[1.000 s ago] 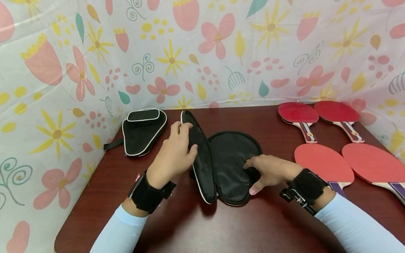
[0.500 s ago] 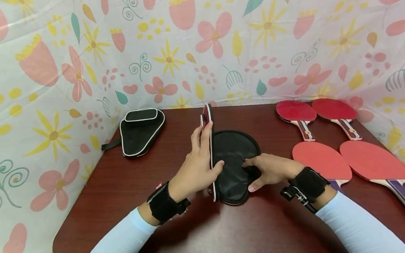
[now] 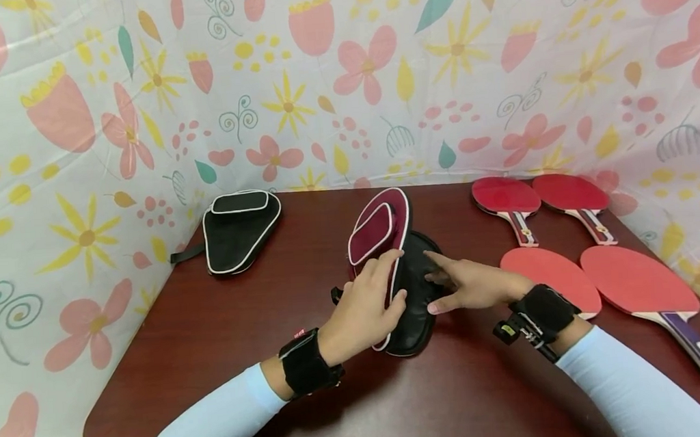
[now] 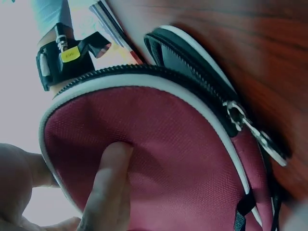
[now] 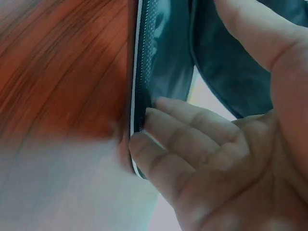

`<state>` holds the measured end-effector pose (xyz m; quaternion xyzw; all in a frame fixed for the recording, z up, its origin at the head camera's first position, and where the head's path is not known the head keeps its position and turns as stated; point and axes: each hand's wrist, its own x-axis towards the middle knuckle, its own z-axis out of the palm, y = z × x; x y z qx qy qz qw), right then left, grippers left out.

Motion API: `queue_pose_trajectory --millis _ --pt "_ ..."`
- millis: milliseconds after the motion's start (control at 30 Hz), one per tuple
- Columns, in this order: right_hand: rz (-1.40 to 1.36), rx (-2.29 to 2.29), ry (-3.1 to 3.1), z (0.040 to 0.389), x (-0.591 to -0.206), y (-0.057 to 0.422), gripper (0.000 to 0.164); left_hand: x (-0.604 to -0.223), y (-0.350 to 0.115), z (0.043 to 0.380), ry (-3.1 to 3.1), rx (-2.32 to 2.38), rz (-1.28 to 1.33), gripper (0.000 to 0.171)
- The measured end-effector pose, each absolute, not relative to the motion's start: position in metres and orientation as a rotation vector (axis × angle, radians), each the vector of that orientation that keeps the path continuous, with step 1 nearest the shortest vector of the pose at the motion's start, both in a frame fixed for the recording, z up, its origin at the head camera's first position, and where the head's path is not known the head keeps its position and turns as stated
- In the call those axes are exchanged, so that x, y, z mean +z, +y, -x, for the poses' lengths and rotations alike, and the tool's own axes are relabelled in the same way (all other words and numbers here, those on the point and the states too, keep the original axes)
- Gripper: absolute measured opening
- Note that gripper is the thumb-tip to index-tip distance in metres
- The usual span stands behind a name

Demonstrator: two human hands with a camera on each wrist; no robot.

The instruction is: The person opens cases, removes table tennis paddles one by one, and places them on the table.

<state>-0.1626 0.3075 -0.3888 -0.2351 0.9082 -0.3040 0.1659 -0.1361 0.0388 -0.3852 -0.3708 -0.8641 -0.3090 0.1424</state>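
An unzipped table tennis bat case stands part-folded mid-table. Its maroon flap (image 3: 370,236), white-piped with a small pocket, leans over the black-lined half (image 3: 417,302) lying on the tabletop. My left hand (image 3: 360,314) presses the flap's outer face with fairly straight fingers, thumb out past its edge. The left wrist view shows a finger (image 4: 113,178) denting the maroon fabric, and a metal zipper pull (image 4: 262,142) hanging at the side. My right hand (image 3: 472,284) has spread, relaxed fingers at the black half's right edge; in the right wrist view its fingertips touch the zipped rim (image 5: 142,91).
A black bat case (image 3: 240,234) with white piping and a strap lies at the back left. Two darker red bats (image 3: 505,194) lie at the back right, with two lighter red bats (image 3: 639,281) nearer. A floral cloth (image 3: 366,107) hangs behind the brown table (image 3: 172,383).
My left hand has swung the flap from standing open on the left, through upright, to leaning right over the lower half, bringing its maroon outside into view. The right hand has lifted slightly.
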Motion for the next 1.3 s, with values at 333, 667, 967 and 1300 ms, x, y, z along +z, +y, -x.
queue_pose_trajectory --millis 333,667,967,1300 --pt "0.953 -0.828 3.452 0.156 -0.374 0.296 0.062 -0.389 0.065 0.142 -2.558 -0.612 1.165 0.050" --pt "1.063 -0.563 3.168 0.169 -0.377 0.278 0.032 -0.397 0.093 0.146 -2.736 -0.228 1.201 0.036" --pt "0.972 -0.499 3.039 0.176 -0.396 0.284 0.038 -0.404 0.104 0.137 -2.713 -0.003 1.227 0.019" --pt "0.917 -0.410 2.892 0.176 -0.399 0.286 0.058 -0.403 0.101 0.120 -2.667 0.078 1.377 0.013"
